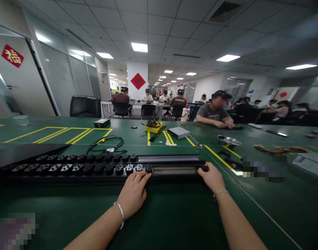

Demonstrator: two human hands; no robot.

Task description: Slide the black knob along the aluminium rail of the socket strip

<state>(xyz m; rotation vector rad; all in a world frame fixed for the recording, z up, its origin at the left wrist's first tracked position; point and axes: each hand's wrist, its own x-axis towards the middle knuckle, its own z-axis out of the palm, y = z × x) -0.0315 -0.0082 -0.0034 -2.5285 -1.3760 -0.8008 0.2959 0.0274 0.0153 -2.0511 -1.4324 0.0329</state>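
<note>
Two long black power strips (174, 180) with rows of socket modules (77, 168) lie side by side across the green table in front of me. Beyond the last modules, their right portions show bare metallic channels (178, 170). My left hand (135, 190) is closed on the nearer strip, its bent fingers over the last socket modules; the fingertips are partly hidden. My right hand (213, 176) grips the right end of that same strip between thumb and fingers, where a small dark part shows. The farther strip (171, 158) lies just behind, untouched.
Behind the strips lie a black cable (117, 140), a yellow box (153, 127) of coiled cable and a grey box (178, 132). At right are a metal bowl (228, 140), bundled wires (275, 150) and a pale metal case (309, 165). A person (213, 113) sits across the table.
</note>
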